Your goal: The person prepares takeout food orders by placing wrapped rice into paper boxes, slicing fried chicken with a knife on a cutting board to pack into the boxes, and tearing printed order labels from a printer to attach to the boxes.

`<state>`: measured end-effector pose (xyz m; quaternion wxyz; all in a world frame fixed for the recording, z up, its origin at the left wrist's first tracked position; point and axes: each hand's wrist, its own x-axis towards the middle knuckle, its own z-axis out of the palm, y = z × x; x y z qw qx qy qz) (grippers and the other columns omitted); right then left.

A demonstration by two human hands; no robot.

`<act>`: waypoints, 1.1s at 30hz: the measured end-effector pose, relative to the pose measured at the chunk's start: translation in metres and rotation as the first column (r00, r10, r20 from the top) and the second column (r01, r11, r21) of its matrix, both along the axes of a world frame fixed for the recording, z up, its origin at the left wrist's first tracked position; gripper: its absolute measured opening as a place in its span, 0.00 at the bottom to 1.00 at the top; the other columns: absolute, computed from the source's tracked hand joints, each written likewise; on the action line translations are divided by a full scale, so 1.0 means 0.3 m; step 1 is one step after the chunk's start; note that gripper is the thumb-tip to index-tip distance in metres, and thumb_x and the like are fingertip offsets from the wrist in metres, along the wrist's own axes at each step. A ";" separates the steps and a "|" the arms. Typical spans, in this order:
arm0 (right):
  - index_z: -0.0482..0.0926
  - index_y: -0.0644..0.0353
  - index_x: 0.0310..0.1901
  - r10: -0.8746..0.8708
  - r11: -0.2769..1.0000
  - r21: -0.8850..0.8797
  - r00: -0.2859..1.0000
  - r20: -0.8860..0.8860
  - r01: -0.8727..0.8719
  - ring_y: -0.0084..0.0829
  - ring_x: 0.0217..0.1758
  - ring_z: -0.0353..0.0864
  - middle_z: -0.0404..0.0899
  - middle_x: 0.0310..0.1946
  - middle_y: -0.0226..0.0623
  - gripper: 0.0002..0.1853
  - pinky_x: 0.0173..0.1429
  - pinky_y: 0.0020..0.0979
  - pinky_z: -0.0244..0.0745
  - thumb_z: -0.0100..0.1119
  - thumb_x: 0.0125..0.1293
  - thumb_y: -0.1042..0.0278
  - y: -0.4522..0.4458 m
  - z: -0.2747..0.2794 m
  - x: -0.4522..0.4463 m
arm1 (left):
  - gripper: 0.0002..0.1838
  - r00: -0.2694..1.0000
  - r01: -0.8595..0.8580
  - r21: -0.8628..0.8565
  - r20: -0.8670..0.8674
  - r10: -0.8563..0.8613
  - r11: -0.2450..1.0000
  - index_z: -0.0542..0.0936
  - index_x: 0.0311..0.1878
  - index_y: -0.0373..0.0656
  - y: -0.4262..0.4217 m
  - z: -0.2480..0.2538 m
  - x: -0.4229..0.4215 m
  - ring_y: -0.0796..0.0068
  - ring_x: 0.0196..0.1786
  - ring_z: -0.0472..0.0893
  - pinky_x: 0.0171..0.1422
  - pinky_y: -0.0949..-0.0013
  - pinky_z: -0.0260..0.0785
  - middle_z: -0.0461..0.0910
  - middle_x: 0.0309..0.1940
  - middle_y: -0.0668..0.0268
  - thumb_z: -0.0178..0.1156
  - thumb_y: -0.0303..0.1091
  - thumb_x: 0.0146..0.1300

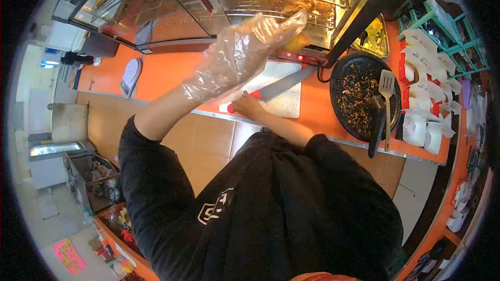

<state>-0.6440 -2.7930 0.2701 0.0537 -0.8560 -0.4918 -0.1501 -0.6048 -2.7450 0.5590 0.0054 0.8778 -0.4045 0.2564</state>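
Observation:
My left hand [242,47], in a clear plastic glove, is raised in front of the lit glass food warmer [182,0], its fingers stretched out. A yellowish piece [294,43] shows just below its fingertips; whether they touch is unclear. Below, my bare right hand [248,107] is closed around the red handle of a large knife [286,84]. The wide blade lies across the white cutting board [290,105] and points to the upper right. My left hand and its glove cover part of the board.
To the right on the orange counter [315,105] stands a round black pan [357,91] with brown crumbs and a slotted spatula [386,83]. Beyond are a tray of yellow food [376,39] and paper boxes [416,88]. A scale [131,75] sits at the left.

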 end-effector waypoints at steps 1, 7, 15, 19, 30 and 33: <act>0.73 0.55 0.34 0.120 0.990 -0.074 0.992 -0.035 -0.122 0.26 0.38 0.67 0.70 0.30 0.27 0.08 0.41 0.30 0.62 0.49 0.52 0.66 -0.033 0.042 -0.006 | 0.13 0.997 -0.024 -0.020 -0.071 0.023 0.999 0.72 0.43 0.42 0.004 -0.033 0.001 0.58 0.30 0.77 0.34 0.61 0.72 0.76 0.31 0.56 0.48 0.31 0.54; 0.75 0.53 0.36 0.048 0.930 0.355 0.989 0.141 -0.096 0.28 0.32 0.69 0.75 0.36 0.29 0.14 0.35 0.30 0.68 0.55 0.43 0.66 -0.455 0.280 -0.206 | 0.15 0.856 -0.239 0.054 -0.460 0.237 0.970 0.71 0.49 0.53 0.047 -0.418 0.082 0.62 0.35 0.78 0.31 0.61 0.72 0.76 0.36 0.59 0.45 0.31 0.57; 0.73 0.55 0.45 -0.174 0.586 0.446 0.642 -0.747 0.677 0.37 0.59 0.63 0.61 0.57 0.43 0.17 0.57 0.32 0.65 0.60 0.51 0.72 -0.866 0.400 -0.533 | 0.23 0.916 -0.289 -0.239 -0.351 0.195 0.927 0.65 0.53 0.51 -0.021 -0.898 -0.117 0.52 0.53 0.68 0.42 0.51 0.69 0.66 0.50 0.55 0.54 0.31 0.51; 0.71 0.57 0.50 0.014 0.552 0.439 0.519 -0.855 0.709 0.35 0.61 0.60 0.57 0.59 0.45 0.21 0.58 0.31 0.64 0.59 0.51 0.71 -0.883 0.369 -0.615 | 0.42 0.614 -0.540 0.068 -0.650 0.447 0.839 0.52 0.64 0.50 -0.065 -0.836 -0.191 0.48 0.65 0.50 0.59 0.32 0.41 0.50 0.62 0.50 0.60 0.36 0.43; 0.64 0.63 0.43 -0.136 0.453 -0.052 0.011 -0.991 0.890 0.41 0.34 0.77 0.75 0.33 0.43 0.21 0.37 0.38 0.71 0.58 0.50 0.63 -0.918 0.173 -0.411 | 0.46 0.643 -0.723 -0.146 -0.497 0.582 0.675 0.40 0.67 0.51 -0.097 -1.001 -0.129 0.43 0.67 0.43 0.57 0.29 0.37 0.39 0.66 0.50 0.53 0.51 0.51; 0.66 0.62 0.40 -0.331 0.527 -0.026 0.177 -0.927 0.849 0.39 0.30 0.76 0.74 0.30 0.45 0.18 0.32 0.38 0.69 0.58 0.49 0.64 -0.982 0.141 -0.383 | 0.46 0.615 -0.628 -0.164 -0.704 0.355 0.761 0.42 0.67 0.54 -0.059 -0.994 -0.123 0.41 0.66 0.44 0.56 0.28 0.35 0.41 0.66 0.48 0.53 0.57 0.50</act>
